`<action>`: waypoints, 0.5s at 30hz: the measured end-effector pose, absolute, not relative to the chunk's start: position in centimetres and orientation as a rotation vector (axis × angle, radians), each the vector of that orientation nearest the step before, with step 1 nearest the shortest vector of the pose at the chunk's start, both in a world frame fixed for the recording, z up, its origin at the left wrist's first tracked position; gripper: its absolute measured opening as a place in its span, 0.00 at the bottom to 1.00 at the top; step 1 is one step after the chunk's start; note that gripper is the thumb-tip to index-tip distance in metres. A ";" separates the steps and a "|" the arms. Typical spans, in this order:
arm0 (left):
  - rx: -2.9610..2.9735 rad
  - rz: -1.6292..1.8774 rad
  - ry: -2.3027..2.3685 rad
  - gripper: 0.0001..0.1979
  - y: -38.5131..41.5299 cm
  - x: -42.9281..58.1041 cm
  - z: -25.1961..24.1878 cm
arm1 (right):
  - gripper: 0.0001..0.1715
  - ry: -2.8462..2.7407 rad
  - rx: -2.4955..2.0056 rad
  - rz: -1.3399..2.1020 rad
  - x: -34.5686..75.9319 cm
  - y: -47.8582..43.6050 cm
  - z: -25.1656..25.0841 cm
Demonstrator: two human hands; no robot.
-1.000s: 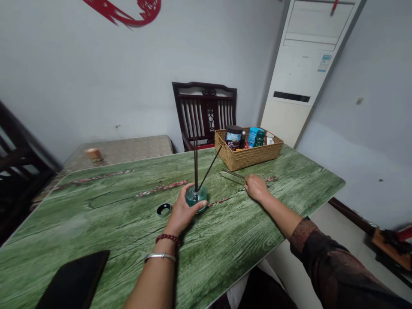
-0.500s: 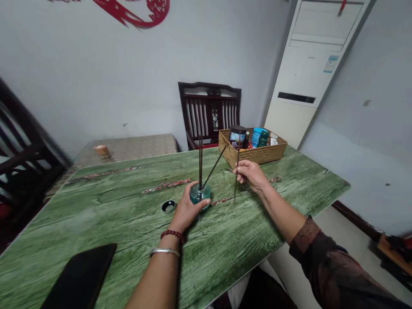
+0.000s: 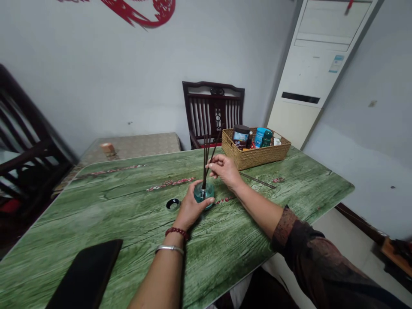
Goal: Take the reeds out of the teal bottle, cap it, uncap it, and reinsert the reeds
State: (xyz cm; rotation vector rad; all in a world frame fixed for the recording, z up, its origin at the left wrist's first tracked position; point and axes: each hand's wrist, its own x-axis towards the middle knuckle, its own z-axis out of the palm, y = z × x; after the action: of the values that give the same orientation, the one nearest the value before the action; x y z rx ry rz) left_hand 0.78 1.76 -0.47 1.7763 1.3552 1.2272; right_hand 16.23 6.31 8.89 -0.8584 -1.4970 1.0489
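On the green table [image 3: 96, 206], the left hand [image 3: 192, 207] clasps the fragile, slippery glass bottle [image 3: 204, 193]; the right hand [image 3: 225, 169] pinches one thin, stiff stick [image 3: 215, 153] along its shaft.

On the table [image 3: 96, 206], a cap [image 3: 173, 204] lies just left of the glass bottle [image 3: 206, 193], a wicker basket [image 3: 257, 159] behind it.

right hand [image 3: 225, 168]: moved left, now just beside bottle [image 3: 204, 194] | reed [image 3: 205, 165]: carried across, pinched among other reeds above bottle
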 end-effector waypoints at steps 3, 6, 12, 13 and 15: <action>1.763 1.237 1.357 0.39 1.7 0.8 -0.3 | 0.04 -1.729 -0.972 0.789 16.1 5.3 8.5; 1.742 1.228 1.389 0.39 1.5 0.9 0.1 | 0.08 -1.872 -1.049 0.539 18.4 4.7 8.0; 1.728 1.193 1.417 0.40 1.5 0.9 0.0 | 0.14 -1.850 -1.621 0.098 28.2 5.5 5.0; 1.732 1.187 1.422 0.40 1.6 0.9 0.0 | 0.15 -1.850 -1.735 0.041 29.5 5.6 4.3; 1.740 1.173 1.435 0.41 1.7 0.8 -0.2 | 0.17 -1.879 -1.908 -0.043 31.2 5.6 2.9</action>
State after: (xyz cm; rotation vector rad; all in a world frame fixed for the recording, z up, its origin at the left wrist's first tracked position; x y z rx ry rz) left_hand 0.81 1.69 -0.18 1.7396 1.4347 1.1734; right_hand 31.19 5.58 2.87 -1.9081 -1.8793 -0.0434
